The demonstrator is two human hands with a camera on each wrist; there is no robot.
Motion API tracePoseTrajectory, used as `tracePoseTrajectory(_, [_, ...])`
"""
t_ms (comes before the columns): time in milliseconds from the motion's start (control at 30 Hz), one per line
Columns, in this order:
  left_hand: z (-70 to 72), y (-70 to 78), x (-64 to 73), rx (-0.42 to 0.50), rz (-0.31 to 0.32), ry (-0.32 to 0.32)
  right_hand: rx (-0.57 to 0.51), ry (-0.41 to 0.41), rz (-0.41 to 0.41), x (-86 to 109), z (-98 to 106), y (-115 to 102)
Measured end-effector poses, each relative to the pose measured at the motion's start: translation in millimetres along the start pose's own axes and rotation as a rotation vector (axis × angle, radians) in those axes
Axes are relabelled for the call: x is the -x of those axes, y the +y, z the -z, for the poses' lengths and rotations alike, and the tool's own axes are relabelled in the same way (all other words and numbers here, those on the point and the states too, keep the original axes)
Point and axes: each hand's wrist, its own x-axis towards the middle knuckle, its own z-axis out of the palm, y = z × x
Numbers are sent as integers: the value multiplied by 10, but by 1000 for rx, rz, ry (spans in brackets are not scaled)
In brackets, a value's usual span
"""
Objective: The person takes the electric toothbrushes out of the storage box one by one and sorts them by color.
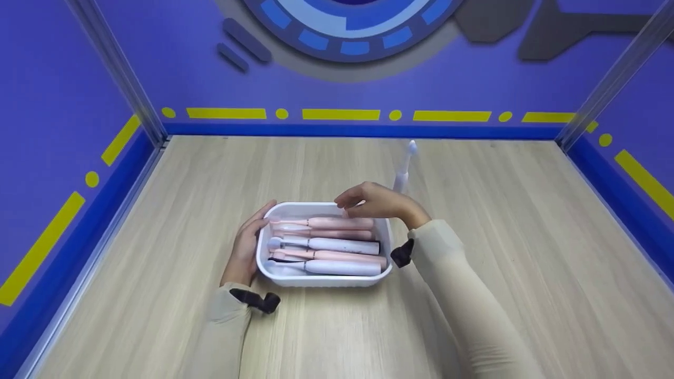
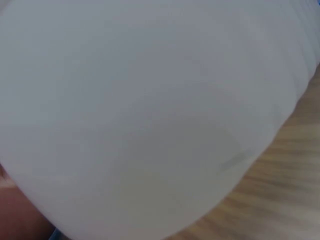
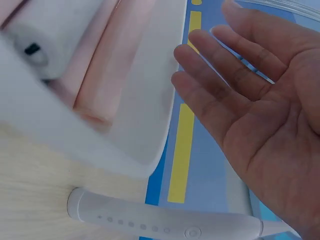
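Note:
A white plastic bin (image 1: pixel 324 281) holds several electric toothbrushes lying side by side, pink ones (image 1: pixel 342 223) and white ones (image 1: pixel 342 267). My left hand (image 1: pixel 246 247) grips the bin's left end, its fingers along the outside and thumb at the rim. In the left wrist view the bin's wall (image 2: pixel 150 100) fills most of the picture. Over the far right part of the rim is my right hand (image 1: pixel 376 201), palm bare and fingers loosely extended in the right wrist view. Behind that hand a white electric toothbrush (image 1: pixel 401 181) stands upright on the table, brush head up.
The pale wood-grain table (image 1: pixel 526 237) runs back to a blue-purple printed wall (image 1: pixel 337 95) with yellow dashes. Side walls with metal corner posts (image 1: pixel 118 68) enclose it left and right. A small black camera (image 1: pixel 255 300) sits on each sleeve cuff.

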Motion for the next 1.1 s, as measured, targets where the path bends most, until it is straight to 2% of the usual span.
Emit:
tracePoseTrajectory(367, [-6,-10,4,19,11,4,53,-89,-89,-119,-84,-78])
tracePoseTrajectory(667, [9,-14,0,5,9,24,102,-147,-80,-177,-159,-93])
tracePoseTrajectory(933, [-3,-11,-4,-2,9,28,140,-152,-68,-181,-187,-104])
tracePoseTrajectory(1100, [1,-10,-1,28,-2,8,144,-152,-71,-175,-196,-103])
